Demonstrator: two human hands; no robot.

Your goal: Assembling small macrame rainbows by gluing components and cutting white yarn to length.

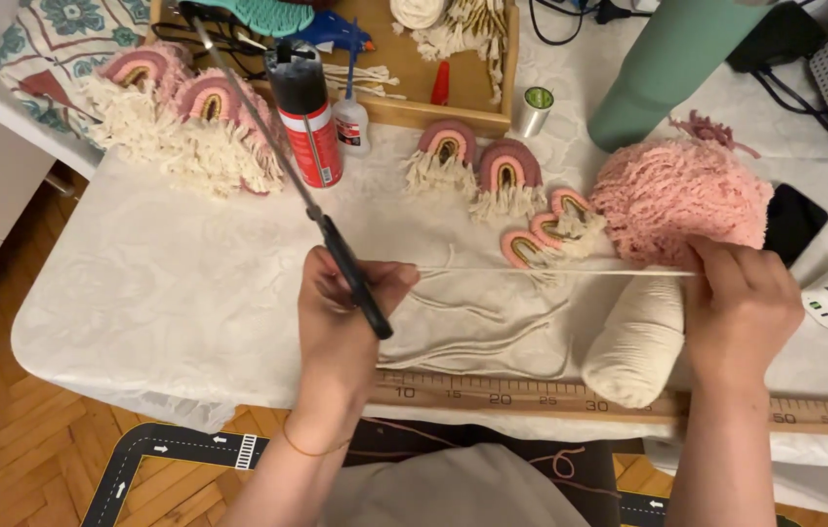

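Observation:
My left hand (341,317) grips black-handled scissors (267,137) whose long blades point up and to the left, and it also pinches one end of a cream cord (550,271). The cord is stretched taut and level across to my right hand (741,303), which pinches its other end. Below the cord lie several cut cream cord pieces (477,337) on the white tablecloth (170,293). A cream yarn skein (636,342) rests just left of my right hand. A wooden ruler (531,395) runs along the table's near edge.
Small pink rainbow macramé pieces (492,171) with cream fringe lie mid-table, larger ones (175,117) at far left. A fluffy pink yarn ball (677,200), a red spray can (308,122), a glue bottle (350,122), a green bottle (672,63), a wooden tray (453,98), a phone (792,222).

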